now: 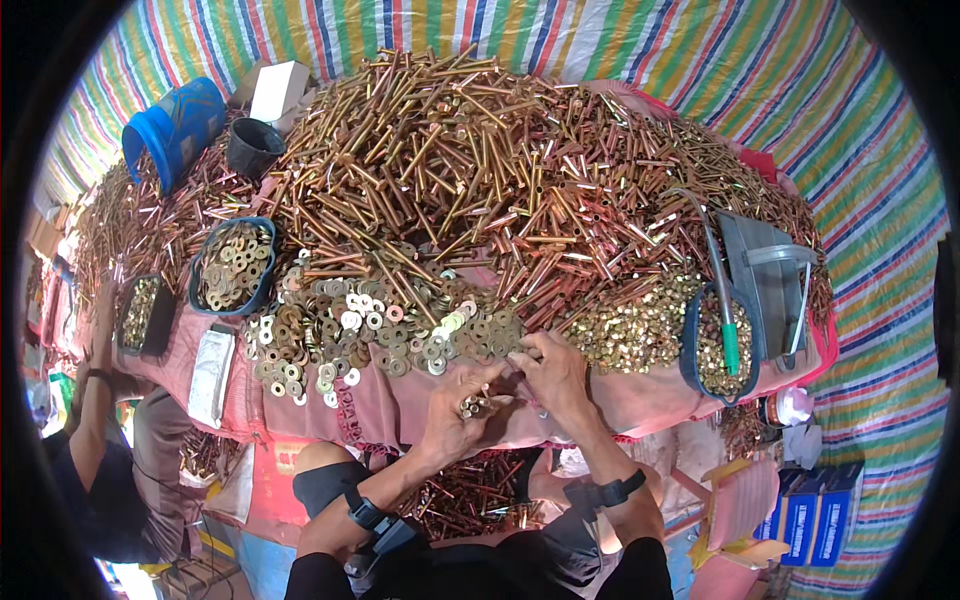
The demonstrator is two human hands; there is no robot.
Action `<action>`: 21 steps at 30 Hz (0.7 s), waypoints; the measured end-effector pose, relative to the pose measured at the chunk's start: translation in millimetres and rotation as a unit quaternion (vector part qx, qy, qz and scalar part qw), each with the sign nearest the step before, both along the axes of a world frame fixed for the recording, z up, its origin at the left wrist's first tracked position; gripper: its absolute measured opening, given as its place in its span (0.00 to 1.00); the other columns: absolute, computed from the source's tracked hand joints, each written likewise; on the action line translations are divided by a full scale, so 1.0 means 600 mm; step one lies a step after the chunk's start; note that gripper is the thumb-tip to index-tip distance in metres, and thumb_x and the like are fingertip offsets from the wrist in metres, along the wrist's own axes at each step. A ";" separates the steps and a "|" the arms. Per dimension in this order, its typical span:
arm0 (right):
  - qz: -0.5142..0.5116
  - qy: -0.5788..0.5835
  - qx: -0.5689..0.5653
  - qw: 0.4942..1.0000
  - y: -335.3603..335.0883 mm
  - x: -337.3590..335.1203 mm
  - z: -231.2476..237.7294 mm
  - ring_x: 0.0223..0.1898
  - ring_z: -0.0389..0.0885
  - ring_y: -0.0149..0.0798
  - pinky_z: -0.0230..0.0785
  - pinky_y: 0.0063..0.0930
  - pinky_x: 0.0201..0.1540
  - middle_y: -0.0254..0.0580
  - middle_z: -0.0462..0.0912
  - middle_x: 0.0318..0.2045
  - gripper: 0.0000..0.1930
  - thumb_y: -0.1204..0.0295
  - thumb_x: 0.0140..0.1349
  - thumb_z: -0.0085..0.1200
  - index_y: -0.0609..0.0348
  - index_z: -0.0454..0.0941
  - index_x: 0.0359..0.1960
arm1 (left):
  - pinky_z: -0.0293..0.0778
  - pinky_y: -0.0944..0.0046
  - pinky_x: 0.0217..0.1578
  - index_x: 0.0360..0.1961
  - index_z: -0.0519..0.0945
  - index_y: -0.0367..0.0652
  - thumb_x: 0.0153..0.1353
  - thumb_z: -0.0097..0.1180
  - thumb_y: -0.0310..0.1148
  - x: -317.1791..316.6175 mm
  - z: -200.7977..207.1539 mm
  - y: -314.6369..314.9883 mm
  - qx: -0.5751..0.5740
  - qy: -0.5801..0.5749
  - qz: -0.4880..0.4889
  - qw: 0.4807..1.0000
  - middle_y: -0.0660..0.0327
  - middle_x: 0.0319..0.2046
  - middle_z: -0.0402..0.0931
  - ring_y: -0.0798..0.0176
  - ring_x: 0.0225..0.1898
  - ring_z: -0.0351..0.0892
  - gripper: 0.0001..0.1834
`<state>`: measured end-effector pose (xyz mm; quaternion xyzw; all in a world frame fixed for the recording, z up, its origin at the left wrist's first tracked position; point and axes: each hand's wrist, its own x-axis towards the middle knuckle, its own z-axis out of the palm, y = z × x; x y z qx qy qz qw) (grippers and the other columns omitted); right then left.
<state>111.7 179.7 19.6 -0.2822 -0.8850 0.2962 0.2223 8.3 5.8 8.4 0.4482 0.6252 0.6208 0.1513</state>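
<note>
My left hand (458, 412) is closed around several gold-coloured metal bolts (474, 406), their ends pointing up from the fingers. Close beside it, my right hand (556, 375) has its thumb and fingers pinched together near the tops of the left fingers. What sits in that pinch is too small or hidden to make out. Both hands are over the front edge of a pink cloth (405, 405). Just beyond them lie a heap of flat round washers (350, 325) to the left and a heap of small gold nuts (635, 330) to the right.
A large pile of long bolts (430, 150) fills the back. Blue baskets hold washers (235, 265) and nuts (712, 365); a green-handled tool (730, 345) leans in the latter, beside a grey scoop (755, 255). Far left are a blue bucket (175, 130) and another person's arm (95, 370).
</note>
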 end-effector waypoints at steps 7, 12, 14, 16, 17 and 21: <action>0.014 0.063 -0.135 0.989 0.011 0.000 -0.001 0.31 0.84 0.43 0.77 0.36 0.35 0.43 0.85 0.33 0.10 0.69 0.64 0.68 0.60 0.86 0.43 | 0.79 0.62 0.39 0.60 0.86 0.49 0.53 0.76 0.20 0.001 -0.011 -0.001 -0.026 0.066 0.037 0.997 0.59 0.35 0.83 0.61 0.37 0.83 0.31; -0.009 0.168 -0.548 0.820 0.025 0.014 0.039 0.23 0.82 0.29 0.74 0.22 0.24 0.40 0.86 0.31 0.07 0.70 0.72 0.64 0.62 0.83 0.41 | 0.77 0.59 0.35 0.51 0.86 0.44 0.53 0.76 0.22 0.000 -0.016 0.009 0.012 0.073 0.068 0.995 0.57 0.33 0.83 0.56 0.34 0.83 0.23; 0.032 0.173 -0.605 0.777 0.016 0.025 0.055 0.22 0.82 0.28 0.74 0.20 0.22 0.40 0.87 0.31 0.07 0.71 0.71 0.64 0.62 0.82 0.41 | 0.77 0.58 0.34 0.46 0.85 0.42 0.53 0.76 0.22 0.003 -0.018 0.010 0.017 0.072 0.074 0.995 0.57 0.32 0.83 0.56 0.32 0.83 0.19; 0.063 0.144 -0.623 0.766 0.000 0.028 0.063 0.22 0.82 0.28 0.74 0.20 0.23 0.40 0.87 0.31 0.07 0.71 0.71 0.64 0.62 0.82 0.41 | 0.76 0.57 0.32 0.45 0.87 0.41 0.55 0.72 0.24 0.007 -0.022 0.010 0.016 0.054 0.081 0.995 0.55 0.29 0.81 0.54 0.31 0.82 0.15; 0.089 0.139 -0.618 0.769 -0.011 0.027 0.064 0.22 0.82 0.27 0.73 0.19 0.22 0.40 0.87 0.30 0.07 0.71 0.71 0.64 0.62 0.81 0.40 | 0.75 0.57 0.30 0.44 0.87 0.41 0.55 0.70 0.25 0.009 -0.023 0.010 0.014 0.046 0.083 0.995 0.55 0.28 0.80 0.54 0.30 0.82 0.13; 0.098 0.111 -0.562 0.814 -0.034 0.023 0.066 0.22 0.80 0.22 0.73 0.19 0.23 0.36 0.85 0.29 0.10 0.68 0.70 0.65 0.62 0.81 0.37 | 0.74 0.58 0.30 0.44 0.88 0.41 0.55 0.69 0.23 0.007 -0.033 0.009 0.018 0.060 0.059 0.996 0.55 0.27 0.79 0.55 0.29 0.81 0.14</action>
